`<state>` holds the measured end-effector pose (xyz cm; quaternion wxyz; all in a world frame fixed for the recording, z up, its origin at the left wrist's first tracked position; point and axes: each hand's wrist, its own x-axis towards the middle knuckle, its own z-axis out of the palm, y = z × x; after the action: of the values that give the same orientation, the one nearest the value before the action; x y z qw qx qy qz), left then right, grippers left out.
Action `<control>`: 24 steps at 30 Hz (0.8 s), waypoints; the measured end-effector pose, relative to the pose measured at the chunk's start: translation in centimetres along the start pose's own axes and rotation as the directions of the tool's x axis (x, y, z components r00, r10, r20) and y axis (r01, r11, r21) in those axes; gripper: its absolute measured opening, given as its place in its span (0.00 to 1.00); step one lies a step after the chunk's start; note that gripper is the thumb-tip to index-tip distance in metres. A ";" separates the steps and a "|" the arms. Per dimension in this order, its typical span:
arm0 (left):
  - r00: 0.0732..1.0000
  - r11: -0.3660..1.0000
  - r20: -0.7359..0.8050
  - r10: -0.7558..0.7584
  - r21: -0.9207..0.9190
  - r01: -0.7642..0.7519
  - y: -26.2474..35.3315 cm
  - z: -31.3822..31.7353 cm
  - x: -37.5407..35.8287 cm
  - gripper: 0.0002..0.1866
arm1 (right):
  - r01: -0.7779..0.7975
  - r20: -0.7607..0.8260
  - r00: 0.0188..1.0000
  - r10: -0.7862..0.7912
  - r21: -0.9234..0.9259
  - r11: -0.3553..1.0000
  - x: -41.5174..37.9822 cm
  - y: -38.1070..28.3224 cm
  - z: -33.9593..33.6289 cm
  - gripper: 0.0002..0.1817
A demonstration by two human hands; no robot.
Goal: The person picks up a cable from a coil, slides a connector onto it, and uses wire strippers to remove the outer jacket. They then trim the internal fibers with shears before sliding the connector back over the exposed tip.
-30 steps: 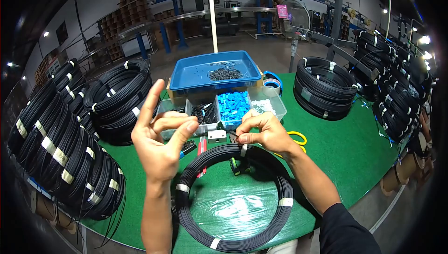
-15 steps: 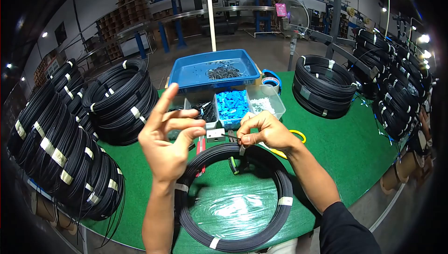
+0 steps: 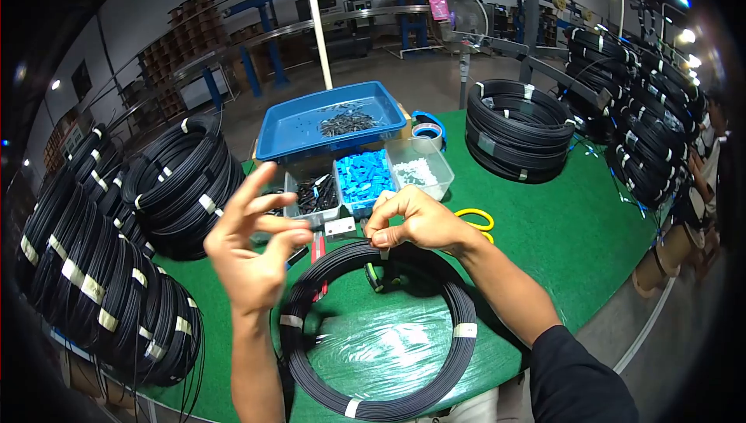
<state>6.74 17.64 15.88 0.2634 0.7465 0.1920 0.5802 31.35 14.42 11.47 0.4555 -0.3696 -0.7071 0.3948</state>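
A coil of black cable (image 3: 458, 299), bound with white tape bands, lies on the green table in front of me. My right hand (image 3: 416, 225) is at its far side, thumb and fingers pinched on a thin black cable end beside a white band. My left hand (image 3: 252, 248) is raised over the coil's left side with its fingers spread; I see nothing held in it. Just beyond the coil are a small grey block (image 3: 339, 227) and a red-handled tool (image 3: 317, 246). A green-and-black tool (image 3: 374, 277) shows inside the ring.
Clear bins hold black parts (image 3: 315, 194), blue parts (image 3: 364, 178) and white parts (image 3: 414, 172). Behind them sits a blue tray (image 3: 276, 139). Yellow-handled scissors (image 3: 475, 219) lie right of my hand. Stacked cable coils (image 3: 521, 139) stand right, more coils (image 3: 109, 291) left.
The view has shifted, so the table things appear farther left. My right hand still pinches the cable end; my left hand stays raised with its fingers spread.
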 end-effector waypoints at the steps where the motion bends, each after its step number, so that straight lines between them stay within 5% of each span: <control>1: 0.998 0.999 -0.049 -0.029 -0.019 0.028 0.3 -0.5 0.0 0.40 | 0.022 -0.005 1.000 -0.022 0.000 1.000 0.0 -0.2 -0.3 0.04; 6: 0.992 0.998 0.128 -0.017 0.064 0.009 0.3 0.2 0.3 0.50 | -0.031 -0.031 0.999 0.031 0.002 1.000 -0.1 -1.1 -0.4 0.04; 8: 0.987 0.997 0.161 -0.020 0.076 0.007 0.7 1.5 -0.1 0.50 | 0.105 -0.022 0.994 -0.107 -0.094 0.990 0.0 -0.4 -0.2 0.04; 13: 0.988 0.995 0.147 -0.045 0.093 0.032 0.0 2.1 -0.6 0.38 | 0.004 0.009 1.000 -0.004 -0.034 0.999 0.1 -0.4 0.0 0.05; 19: 0.989 0.991 -0.122 -0.089 -0.110 0.075 -1.2 0.1 -0.2 0.34 | 0.086 -0.103 0.990 -0.092 -0.064 0.994 0.0 -0.9 0.0 0.05; 22: 0.995 0.995 0.020 -0.095 -0.027 0.095 -2.3 0.6 -0.2 0.32 | 0.097 -0.275 0.951 -0.139 -0.162 0.982 0.1 -1.1 1.5 0.06; 24: 0.994 0.978 0.108 -0.006 0.208 -0.017 -2.9 1.4 -0.5 0.23 | 0.093 -0.327 0.925 -0.192 -0.295 0.951 0.1 -0.9 2.4 0.07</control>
<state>8.01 19.45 13.44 0.1920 0.8008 0.2351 0.5164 28.89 13.60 11.65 0.5466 -0.4407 -0.6873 0.1862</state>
